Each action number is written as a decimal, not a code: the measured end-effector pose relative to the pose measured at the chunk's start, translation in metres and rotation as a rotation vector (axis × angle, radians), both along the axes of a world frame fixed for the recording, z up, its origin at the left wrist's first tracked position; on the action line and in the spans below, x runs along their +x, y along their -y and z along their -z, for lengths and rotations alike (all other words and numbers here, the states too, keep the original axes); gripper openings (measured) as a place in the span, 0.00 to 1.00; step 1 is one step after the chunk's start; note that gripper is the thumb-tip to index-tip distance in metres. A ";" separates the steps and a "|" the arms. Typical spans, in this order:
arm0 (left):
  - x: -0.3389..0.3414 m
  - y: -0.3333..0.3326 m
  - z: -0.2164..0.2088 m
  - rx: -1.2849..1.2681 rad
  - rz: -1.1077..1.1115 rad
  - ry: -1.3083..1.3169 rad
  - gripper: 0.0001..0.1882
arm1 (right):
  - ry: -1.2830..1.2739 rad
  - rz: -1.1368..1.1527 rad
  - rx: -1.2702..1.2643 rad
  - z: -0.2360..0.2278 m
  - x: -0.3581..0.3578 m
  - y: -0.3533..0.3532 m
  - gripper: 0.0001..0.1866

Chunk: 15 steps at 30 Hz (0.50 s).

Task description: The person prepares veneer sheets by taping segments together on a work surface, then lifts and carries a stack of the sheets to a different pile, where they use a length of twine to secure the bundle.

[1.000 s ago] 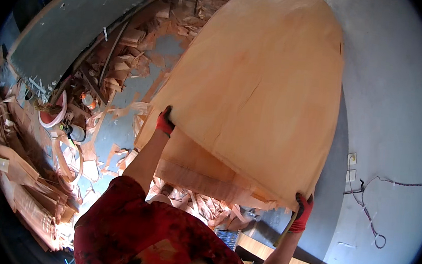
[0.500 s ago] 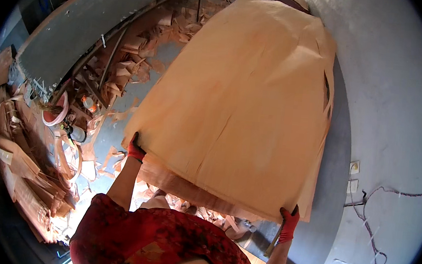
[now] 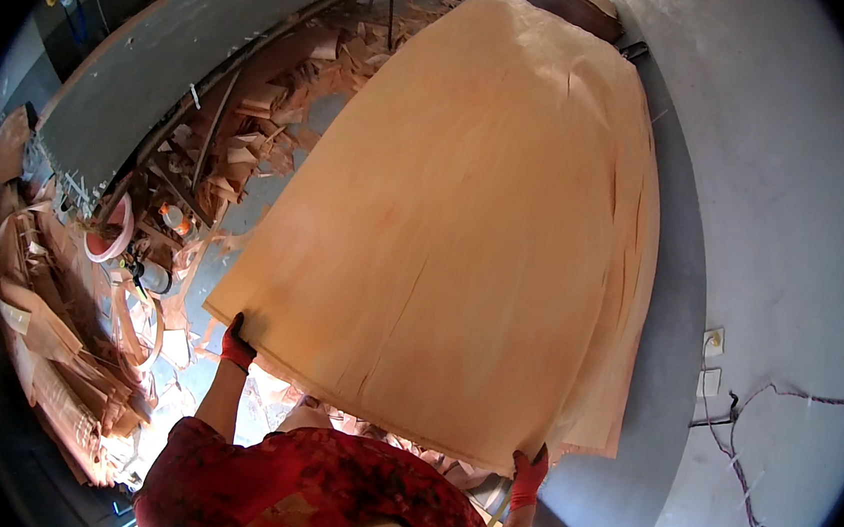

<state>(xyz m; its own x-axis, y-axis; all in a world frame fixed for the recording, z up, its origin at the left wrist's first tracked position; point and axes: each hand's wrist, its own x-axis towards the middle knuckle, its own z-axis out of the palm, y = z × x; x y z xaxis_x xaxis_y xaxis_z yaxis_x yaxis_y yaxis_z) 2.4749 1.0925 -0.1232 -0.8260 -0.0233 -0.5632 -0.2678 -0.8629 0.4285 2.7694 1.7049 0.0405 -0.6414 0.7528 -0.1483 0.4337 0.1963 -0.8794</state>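
A large, thin sheet of wood veneer (image 3: 445,225), tan with a few splits, spreads out in front of me. In its near left corner area my left hand (image 3: 238,344), in a red and dark work glove, is closed on the edge. My right hand (image 3: 528,474), gloved the same way, grips the near edge toward the right. The fingers of both hands are partly hidden beneath the sheet. Along the right side, more veneer (image 3: 612,381) shows under the sheet, with dark gaps and ripples. The far end lies near a dark rounded bundle (image 3: 570,3).
A grey-topped bench (image 3: 189,52) stands at the left, with veneer scraps (image 3: 265,109) heaped below. A pink basin (image 3: 112,231), a bottle (image 3: 173,217) and stacked veneer strips (image 3: 43,351) sit nearer. On the right wall (image 3: 775,244) are sockets (image 3: 713,341) and a looped cable (image 3: 748,493).
Both hands have moved left and nearer to me, drawing the veneer sheet along. Its near edge now reaches closer to my body, and more of the dark bundle shows at the far end.
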 end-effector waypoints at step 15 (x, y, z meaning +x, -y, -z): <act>0.028 0.000 0.020 0.047 0.013 0.015 0.20 | 0.121 0.005 -0.058 -0.016 -0.026 -0.007 0.32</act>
<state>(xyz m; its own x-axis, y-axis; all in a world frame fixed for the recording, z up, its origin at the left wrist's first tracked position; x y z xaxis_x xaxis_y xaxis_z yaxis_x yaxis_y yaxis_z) 2.5030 1.0925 -0.1434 -0.8173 0.0144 -0.5760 -0.2856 -0.8784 0.3833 2.7438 1.7123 0.0566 -0.6123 0.7440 -0.2675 0.5381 0.1443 -0.8305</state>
